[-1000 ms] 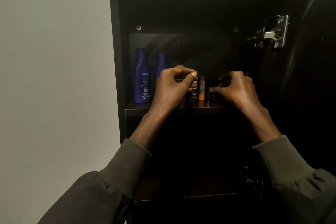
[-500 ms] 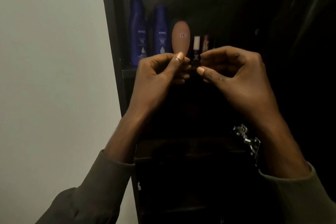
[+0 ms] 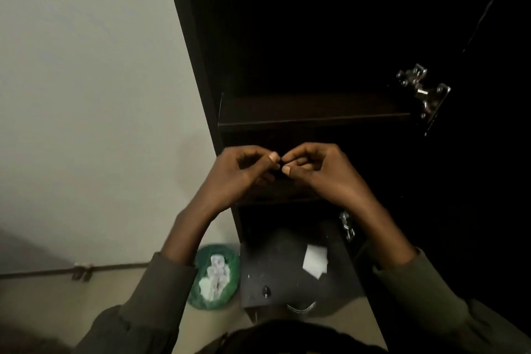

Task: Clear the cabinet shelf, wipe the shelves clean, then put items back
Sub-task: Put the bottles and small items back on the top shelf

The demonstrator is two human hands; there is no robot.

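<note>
Both hands are raised at the centre of the frame, in front of the dark cabinet, just below the front edge of a shelf that crosses the upper middle of the view. The left hand and the right hand meet thumb tip to thumb tip, each with its fingers curled inward as if pinching. Something small and dark may sit between the fingertips, but the lighting is too poor to confirm that anything is held or what it is. The visible part of that shelf shows nothing standing on it; its back and the compartment above are in deep shadow and cannot be assessed. The door hinge at right centre shows the door swung open. At the bottom of the frame a white cloth or sheet lies on a dark surface inside the lower cabinet, and a green bag of crumpled white waste stands on the floor just beside the cabinet, lower centre-left. Judgement: the work appears to be at or near the changeover between wiping and restocking, though which side of it cannot be settled from this view. The next move likely calls for parting the hands and reaching either down for the cloth or up to the shelf.
</note>
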